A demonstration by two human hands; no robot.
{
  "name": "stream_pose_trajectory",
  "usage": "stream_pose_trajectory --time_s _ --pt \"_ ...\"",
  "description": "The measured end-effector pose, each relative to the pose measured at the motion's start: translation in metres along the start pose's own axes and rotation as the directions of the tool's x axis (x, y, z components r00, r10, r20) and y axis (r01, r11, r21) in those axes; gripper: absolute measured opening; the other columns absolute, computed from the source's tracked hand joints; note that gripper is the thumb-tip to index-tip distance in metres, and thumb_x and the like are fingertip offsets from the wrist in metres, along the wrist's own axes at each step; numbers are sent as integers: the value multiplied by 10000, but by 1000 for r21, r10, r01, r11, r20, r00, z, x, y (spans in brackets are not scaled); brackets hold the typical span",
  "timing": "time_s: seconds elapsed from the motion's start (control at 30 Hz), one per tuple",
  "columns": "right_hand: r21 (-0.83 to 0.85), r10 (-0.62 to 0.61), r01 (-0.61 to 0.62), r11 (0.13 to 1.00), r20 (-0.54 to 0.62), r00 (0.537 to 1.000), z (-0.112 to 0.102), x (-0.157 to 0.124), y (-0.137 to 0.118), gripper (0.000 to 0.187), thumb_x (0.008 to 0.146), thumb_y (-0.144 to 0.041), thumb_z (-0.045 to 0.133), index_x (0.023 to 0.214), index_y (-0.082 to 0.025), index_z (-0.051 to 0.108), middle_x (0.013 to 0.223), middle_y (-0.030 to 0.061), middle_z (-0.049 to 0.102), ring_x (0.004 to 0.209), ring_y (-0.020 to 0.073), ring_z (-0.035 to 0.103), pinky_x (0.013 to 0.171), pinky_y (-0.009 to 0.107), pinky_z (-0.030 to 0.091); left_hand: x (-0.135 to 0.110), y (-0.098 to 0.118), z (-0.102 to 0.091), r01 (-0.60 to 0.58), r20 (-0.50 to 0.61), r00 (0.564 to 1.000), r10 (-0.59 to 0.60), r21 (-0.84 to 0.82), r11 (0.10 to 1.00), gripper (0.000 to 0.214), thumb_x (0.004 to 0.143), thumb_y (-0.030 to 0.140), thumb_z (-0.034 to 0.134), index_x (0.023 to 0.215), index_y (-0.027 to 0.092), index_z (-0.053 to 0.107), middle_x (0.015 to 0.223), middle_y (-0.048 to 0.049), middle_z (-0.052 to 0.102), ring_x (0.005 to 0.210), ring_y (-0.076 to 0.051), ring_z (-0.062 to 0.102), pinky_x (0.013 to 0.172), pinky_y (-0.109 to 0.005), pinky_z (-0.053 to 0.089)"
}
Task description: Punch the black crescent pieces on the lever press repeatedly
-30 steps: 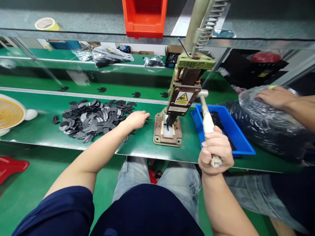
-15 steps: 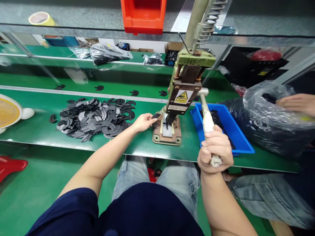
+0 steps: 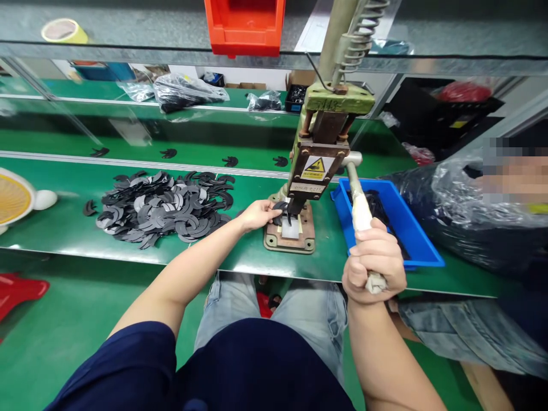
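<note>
My left hand [image 3: 262,214] pinches a curved black plastic piece [image 3: 279,212] at the left side of the press head, just over the base plate [image 3: 290,242]. The green hand press [image 3: 319,145] carries a yellow warning label and stands upright before me. My right hand [image 3: 374,260] is wrapped round the tape-covered lever [image 3: 362,208] of the press. A heap of similar curved black and grey pieces [image 3: 165,205] lies on the green table to the left of my left hand. Where the piece meets the press tip is partly hidden.
A blue bin [image 3: 411,228] with black pieces stands right of the press. Beyond it is a large plastic bag [image 3: 454,200] beside another person. Several black pieces lie in a row on the green strip [image 3: 197,154] behind. A red bin [image 3: 246,28] hangs above.
My left hand has moved slightly right, bringing the black piece in against the press tip area. My right hand stays on the lever, which looks nearly unmoved.
</note>
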State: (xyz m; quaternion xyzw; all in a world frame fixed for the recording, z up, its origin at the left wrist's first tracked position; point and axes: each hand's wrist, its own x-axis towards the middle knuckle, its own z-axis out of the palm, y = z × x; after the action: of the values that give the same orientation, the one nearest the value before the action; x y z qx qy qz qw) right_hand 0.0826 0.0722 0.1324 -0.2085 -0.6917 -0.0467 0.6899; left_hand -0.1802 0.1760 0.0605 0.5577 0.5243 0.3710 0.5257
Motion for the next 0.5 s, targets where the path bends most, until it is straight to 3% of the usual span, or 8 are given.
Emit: stream_pose_trajectory --time_s 0.27,0.5 --pt "-2 19 -19 1000 1 1000 0 1 -1 111 841 -254 654 781 -241 562 750 -31 634 880 195 700 1057 593 561 2 -1 1 38 -18 999 -38 2 999 282 888 346 811 829 158 609 613 21 612 537 -87 558 521 -188 391" --pt "11 35 -35 999 -33 999 2 0 0 142 829 -274 662 766 -241 539 740 -37 619 859 206 688 1048 607 554 11 8 -2 184 70 980 -188 58 981 315 927 317 787 758 169 567 537 8 607 444 -91 542 447 -180 370"
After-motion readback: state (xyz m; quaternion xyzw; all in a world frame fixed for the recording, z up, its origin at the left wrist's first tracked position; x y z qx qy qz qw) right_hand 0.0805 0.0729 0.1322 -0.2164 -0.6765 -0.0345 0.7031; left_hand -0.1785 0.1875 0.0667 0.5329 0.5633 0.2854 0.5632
